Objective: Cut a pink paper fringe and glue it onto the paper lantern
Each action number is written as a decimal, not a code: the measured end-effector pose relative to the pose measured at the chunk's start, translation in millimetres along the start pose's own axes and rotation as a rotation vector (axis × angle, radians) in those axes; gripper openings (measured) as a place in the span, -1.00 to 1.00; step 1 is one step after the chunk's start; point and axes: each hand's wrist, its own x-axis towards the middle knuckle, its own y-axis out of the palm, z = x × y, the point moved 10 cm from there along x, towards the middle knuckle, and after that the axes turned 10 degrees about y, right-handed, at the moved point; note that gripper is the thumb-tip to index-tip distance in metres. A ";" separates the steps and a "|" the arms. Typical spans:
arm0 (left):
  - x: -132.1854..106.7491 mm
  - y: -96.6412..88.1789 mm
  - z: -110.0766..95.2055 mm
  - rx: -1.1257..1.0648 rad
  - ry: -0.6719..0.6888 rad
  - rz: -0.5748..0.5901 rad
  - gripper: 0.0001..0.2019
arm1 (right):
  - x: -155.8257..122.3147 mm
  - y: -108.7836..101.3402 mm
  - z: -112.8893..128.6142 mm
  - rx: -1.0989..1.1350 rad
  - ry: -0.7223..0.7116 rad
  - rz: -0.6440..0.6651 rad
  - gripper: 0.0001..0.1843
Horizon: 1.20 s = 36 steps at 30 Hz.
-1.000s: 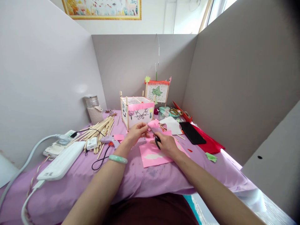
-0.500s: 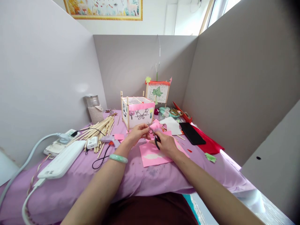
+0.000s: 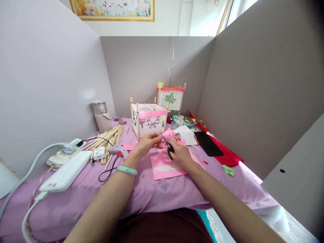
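Observation:
My right hand (image 3: 180, 156) is wrapped round the black-handled scissors (image 3: 170, 152), whose blades point up and to the left. A small fringed piece of pink paper (image 3: 169, 133) lies at the blades. My left hand (image 3: 149, 143), with a pale green bangle on the wrist, is closed, thumb and fingers pinched at the left end of that pink paper; the pinched edge itself is mostly hidden. Below both hands lies a larger pink sheet (image 3: 162, 171) with a pale patch. Just behind them stands a stick-framed paper lantern (image 3: 152, 123) with drawings and a pink top border.
Wooden sticks (image 3: 113, 140), a glue gun (image 3: 118, 150), a white power bank (image 3: 66, 171) and a jar (image 3: 102, 118) are on the left. Rightward are white paper (image 3: 186, 136), a black phone (image 3: 209, 144) and red material (image 3: 229, 157). Grey panels enclose the table.
Both hands keep nearly the same place. The scissor blades look slightly further apart and shifted a little at the pink paper. The view has tilted very slightly.

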 end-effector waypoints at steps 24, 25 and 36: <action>2.2 -6.3 -0.8 -0.044 0.030 -0.069 -0.75 | -1.5 6.6 3.0 -0.021 -0.014 0.033 -0.63; 2.2 -5.9 -1.0 -0.044 0.029 -0.065 -0.75 | -1.0 6.8 1.9 -0.028 0.000 0.036 -0.62; 2.2 -5.1 -0.7 -0.013 0.016 -0.052 -0.78 | -0.6 4.7 -1.4 -0.021 0.039 0.029 -0.60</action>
